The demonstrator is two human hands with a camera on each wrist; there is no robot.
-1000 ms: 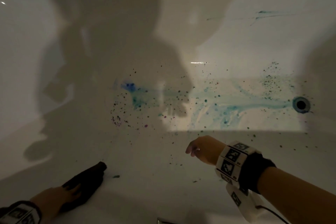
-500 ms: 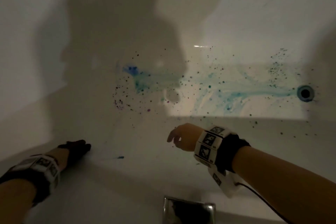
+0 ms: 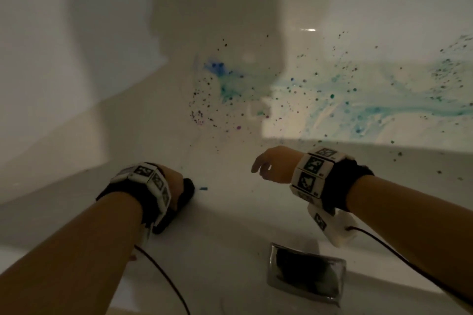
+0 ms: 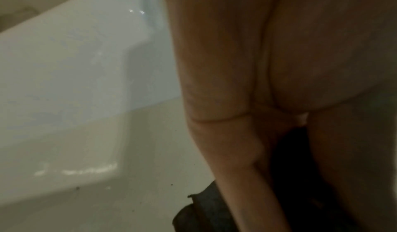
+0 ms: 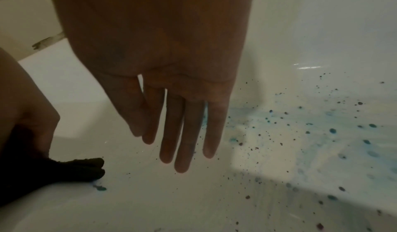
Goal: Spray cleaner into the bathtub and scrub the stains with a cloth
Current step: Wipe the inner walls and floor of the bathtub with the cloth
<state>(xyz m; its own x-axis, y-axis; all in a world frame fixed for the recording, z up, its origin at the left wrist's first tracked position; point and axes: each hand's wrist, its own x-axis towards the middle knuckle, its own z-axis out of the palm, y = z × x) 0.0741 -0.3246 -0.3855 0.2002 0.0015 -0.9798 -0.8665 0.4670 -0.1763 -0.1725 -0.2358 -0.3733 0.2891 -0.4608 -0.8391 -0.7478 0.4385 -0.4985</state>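
The white bathtub [image 3: 76, 84] has blue-green smears and dark specks [image 3: 358, 107] across its floor, also seen in the right wrist view [image 5: 330, 130]. My left hand [image 3: 174, 186] grips a dark cloth [image 3: 188, 193] against the near inner wall. The cloth [image 5: 81, 169] pokes out past the fingers, just above a small teal mark [image 5: 99, 188]. My right hand [image 3: 258, 166] hangs over the tub wall to the right. It holds nothing, and its fingers [image 5: 182, 142] are straight. No spray bottle is in view.
A chrome plate [image 3: 304, 273] sits on the near rim between my forearms. Thin cables [image 3: 163, 276] trail from both wrist bands. Shadow covers the left half of the tub, and a lit patch falls on the stained floor at right.
My left hand has slid right and up along the near wall with the cloth, from lying flat on it to gripping it. The right hand has stayed about where it was, and the view has dipped.
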